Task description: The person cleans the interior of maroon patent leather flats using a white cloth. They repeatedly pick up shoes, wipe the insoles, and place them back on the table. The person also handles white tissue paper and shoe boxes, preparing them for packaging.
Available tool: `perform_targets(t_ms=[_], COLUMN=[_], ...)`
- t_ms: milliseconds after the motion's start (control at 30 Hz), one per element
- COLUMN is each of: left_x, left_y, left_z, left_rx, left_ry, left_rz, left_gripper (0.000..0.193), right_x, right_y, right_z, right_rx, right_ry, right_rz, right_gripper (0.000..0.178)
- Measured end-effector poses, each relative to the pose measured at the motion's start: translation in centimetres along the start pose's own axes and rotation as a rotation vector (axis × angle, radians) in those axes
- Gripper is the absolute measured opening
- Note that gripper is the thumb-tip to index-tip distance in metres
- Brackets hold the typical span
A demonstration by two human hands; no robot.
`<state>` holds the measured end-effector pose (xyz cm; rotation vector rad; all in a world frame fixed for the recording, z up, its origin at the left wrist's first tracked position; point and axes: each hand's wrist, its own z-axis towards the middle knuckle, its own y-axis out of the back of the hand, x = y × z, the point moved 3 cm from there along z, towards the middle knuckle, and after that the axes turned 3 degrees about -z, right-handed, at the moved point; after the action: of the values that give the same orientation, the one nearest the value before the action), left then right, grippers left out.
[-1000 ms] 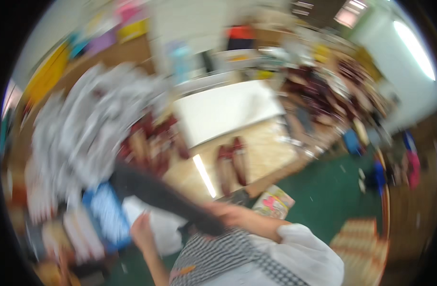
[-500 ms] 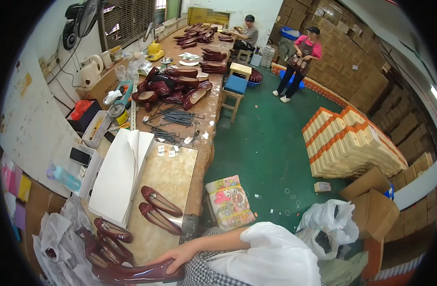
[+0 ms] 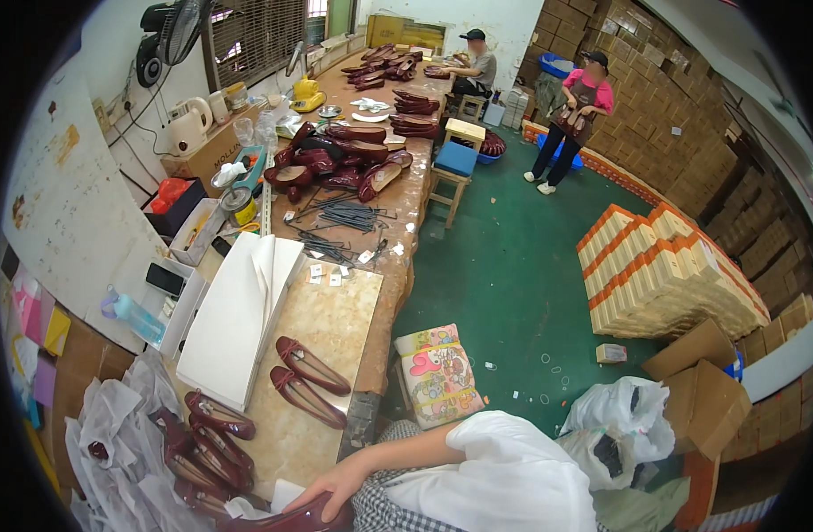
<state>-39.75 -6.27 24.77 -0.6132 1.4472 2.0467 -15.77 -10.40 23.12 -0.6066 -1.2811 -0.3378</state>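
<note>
At the lower edge, my right hand [image 3: 334,483] is closed on a glossy burgundy shoe [image 3: 291,517], partly cut off by the picture's edge. White paper [image 3: 288,494] shows beside the hand and the shoe. My left hand is out of sight. Ahead of my hand, a pair of burgundy flats with bows [image 3: 311,383] lies on a pale board [image 3: 344,301]. More burgundy shoes [image 3: 207,452] lie close together to the left, against crumpled whitish wrapping [image 3: 114,443].
A stack of white sheets [image 3: 234,319] lies on the bench's left. Beyond are dark thin rods [image 3: 349,215] and heaped burgundy shoes [image 3: 336,155]. A patterned cushioned seat [image 3: 439,377] stands right of the bench. Two people [image 3: 573,120] are farther back, near stacked cartons [image 3: 672,275].
The view has shifted, so the room sits farther right. The held shoe has turned and moved lower, mostly out of the picture. White paper now shows by my right hand.
</note>
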Motion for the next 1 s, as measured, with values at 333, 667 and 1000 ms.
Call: perform_targets(t_ms=[333,667,1000], left_x=[1.8,2.9,5.2], left_y=[2.1,3.4,5.4], left_z=[-1.2,-1.8,-2.7], left_rx=[-0.053,-0.08,-0.126], left_ry=[0.076,0.113,0.161], left_rz=[0.057,0.088,0.127], left_gripper=[0.018,0.017,0.018], right_x=[0.1,-0.7,-1.8], right_y=[-1.5,-2.1,-2.9], right_z=[1.0,1.1,1.2], right_rx=[0.087,0.077,0.025], right_ry=[0.002,0.01,0.004], right_rz=[-0.009,0.008,-0.056], right_gripper=[0.075,0.075,0.075])
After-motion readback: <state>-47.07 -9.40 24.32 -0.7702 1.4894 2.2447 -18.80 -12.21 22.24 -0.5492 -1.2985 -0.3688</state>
